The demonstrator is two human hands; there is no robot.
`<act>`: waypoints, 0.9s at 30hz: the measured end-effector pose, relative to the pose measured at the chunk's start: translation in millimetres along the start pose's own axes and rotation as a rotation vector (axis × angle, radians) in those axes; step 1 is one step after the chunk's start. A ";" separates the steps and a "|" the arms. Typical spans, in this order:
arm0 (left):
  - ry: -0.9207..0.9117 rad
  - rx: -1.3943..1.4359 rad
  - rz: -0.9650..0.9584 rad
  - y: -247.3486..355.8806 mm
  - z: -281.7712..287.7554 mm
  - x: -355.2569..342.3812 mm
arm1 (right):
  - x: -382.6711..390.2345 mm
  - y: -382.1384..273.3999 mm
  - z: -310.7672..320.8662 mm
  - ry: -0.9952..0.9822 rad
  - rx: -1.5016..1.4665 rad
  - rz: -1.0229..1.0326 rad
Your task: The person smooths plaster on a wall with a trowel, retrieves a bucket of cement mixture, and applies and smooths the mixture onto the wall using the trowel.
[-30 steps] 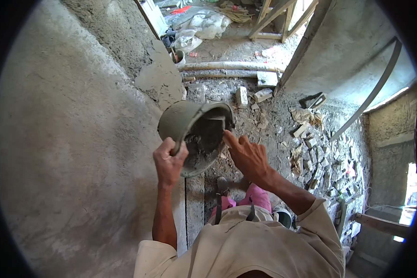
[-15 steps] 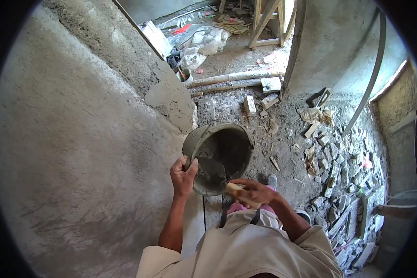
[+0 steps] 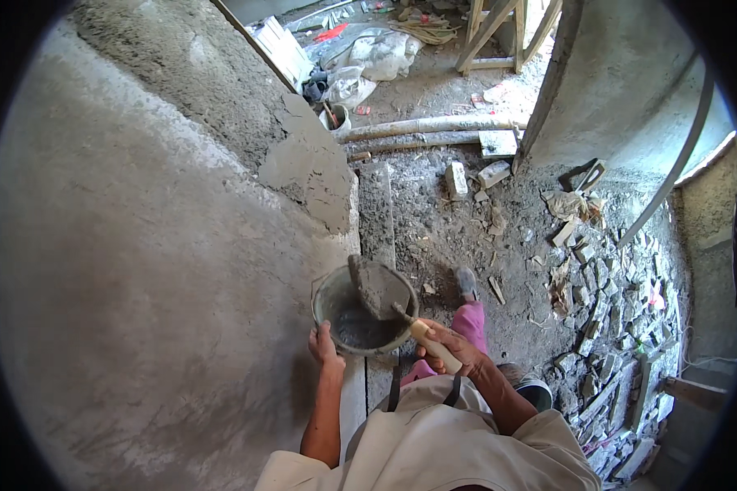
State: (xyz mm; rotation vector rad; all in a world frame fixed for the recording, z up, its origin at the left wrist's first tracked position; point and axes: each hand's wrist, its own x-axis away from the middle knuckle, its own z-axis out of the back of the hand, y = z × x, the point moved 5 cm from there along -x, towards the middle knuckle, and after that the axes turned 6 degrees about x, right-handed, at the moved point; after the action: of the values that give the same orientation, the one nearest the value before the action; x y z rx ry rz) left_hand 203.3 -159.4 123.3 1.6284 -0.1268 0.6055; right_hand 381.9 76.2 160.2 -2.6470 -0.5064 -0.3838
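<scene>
Two bare hands work at waist height beside a plastered wall (image 3: 139, 270): left hand (image 3: 323, 345) gripping the mortar bucket (image 3: 363, 309) rim, right hand (image 3: 454, 348) closed around a loaded trowel (image 3: 382, 288), best kept level.

We hold a grey mortar pan (image 3: 336, 304) by its near rim with our left hand (image 3: 323, 344), close against the plastered wall (image 3: 139, 270). Our right hand (image 3: 454, 344) grips the pale wooden handle of a trowel (image 3: 381, 290), whose blade, loaded with wet mortar, tilts up over the pan. Below lies a dirt floor (image 3: 434, 229) with a plank (image 3: 377, 209), and broken bricks (image 3: 606, 286) are scattered to our right. A pipe (image 3: 434, 124) lies farther off.
</scene>
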 end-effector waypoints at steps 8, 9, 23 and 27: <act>0.022 -0.208 -0.017 -33.3 29.9 -34.9 | -103.7 -116.2 87.4 0.292 -0.092 0.197; 0.079 -0.139 0.024 -38.3 22.3 -35.2 | -119.0 -135.2 105.9 0.341 -0.094 0.241; 0.310 -0.182 0.282 -82.9 -107.5 -46.6 | -430.6 -278.7 234.3 0.229 -0.213 0.308; 0.419 -0.434 0.475 -79.6 -100.9 -30.8 | -469.5 -282.9 248.4 0.242 -0.294 0.298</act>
State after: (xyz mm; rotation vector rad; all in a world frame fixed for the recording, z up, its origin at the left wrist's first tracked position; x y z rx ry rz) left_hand 179.5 -58.6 41.3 1.0238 -0.3168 1.1813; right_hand -106.5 291.1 -118.2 -2.8404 0.0250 -0.7173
